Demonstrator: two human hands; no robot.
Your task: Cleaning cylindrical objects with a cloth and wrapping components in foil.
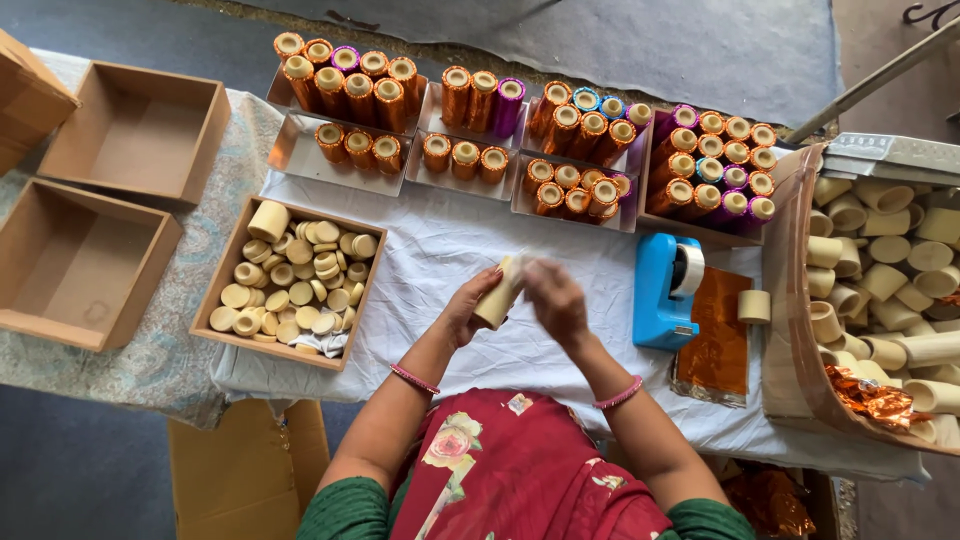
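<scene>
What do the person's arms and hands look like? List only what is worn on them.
Both forearms are bare. The left hand has a thin pink bangle at its wrist; the right hand has a matching pink bangle. Dark green sleeves cover the upper arms.

A low bench (pixel 420 250) under a creased white cloth fills the middle, over a pale patterned grey cloth (pixel 200 300) showing at its left side. Around it lies a dark blue-grey floor (pixel 80 470). A lighter grey mat (pixel 650 40) spreads beyond the far edge. Soft, even daylight falls throughout.
</scene>
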